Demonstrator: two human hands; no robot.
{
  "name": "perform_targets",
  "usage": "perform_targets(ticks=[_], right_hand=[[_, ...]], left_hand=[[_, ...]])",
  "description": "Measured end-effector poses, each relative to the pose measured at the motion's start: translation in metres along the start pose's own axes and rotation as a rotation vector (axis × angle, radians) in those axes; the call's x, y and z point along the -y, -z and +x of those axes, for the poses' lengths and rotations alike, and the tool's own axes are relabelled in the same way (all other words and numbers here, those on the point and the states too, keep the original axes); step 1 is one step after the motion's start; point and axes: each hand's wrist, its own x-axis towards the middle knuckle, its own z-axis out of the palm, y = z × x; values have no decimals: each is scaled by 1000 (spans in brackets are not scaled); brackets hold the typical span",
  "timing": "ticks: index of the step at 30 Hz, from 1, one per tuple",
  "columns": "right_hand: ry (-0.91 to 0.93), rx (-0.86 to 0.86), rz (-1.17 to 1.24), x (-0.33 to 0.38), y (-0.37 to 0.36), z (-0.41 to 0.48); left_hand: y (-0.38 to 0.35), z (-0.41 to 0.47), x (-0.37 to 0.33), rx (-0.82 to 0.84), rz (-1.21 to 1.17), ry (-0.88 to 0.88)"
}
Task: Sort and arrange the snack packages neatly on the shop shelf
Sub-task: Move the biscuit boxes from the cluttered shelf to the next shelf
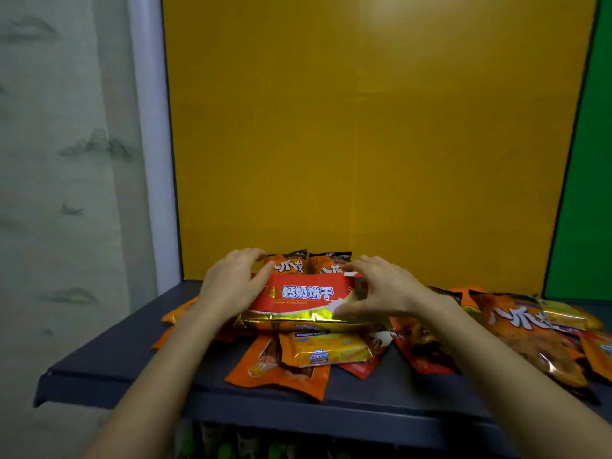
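Note:
A long red biscuit package [306,294] with blue lettering and a gold lower edge lies across the pile at the middle of the dark shelf [106,356]. My left hand [231,283] grips its left end, and my right hand [381,288] holds its right end with curled fingers. Two orange snack bags [309,261] stand upright behind it against the yellow back panel. A yellow cheese cracker pack [326,351] lies below it on a flat orange bag [265,369]. Red bags [420,346] lie under my right forearm.
More orange and yellow bags [530,329] are heaped on the right part of the shelf. The yellow back panel [364,144] rises behind; a green panel [589,193] stands at the right. A white post and pale wallpaper are left. Lower shelf goods show beneath.

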Motion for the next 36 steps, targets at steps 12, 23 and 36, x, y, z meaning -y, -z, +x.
perform_targets(ticks=[12, 23, 36], right_hand=[[-40, 274, 31, -1, -3, 35], [-109, 305, 84, 9, 4, 31], [-209, -35, 54, 6, 62, -21]], left_hand=[[-16, 29, 49, 196, -402, 123], [-33, 42, 68, 354, -551, 183], [-58, 53, 69, 475, -522, 124]])
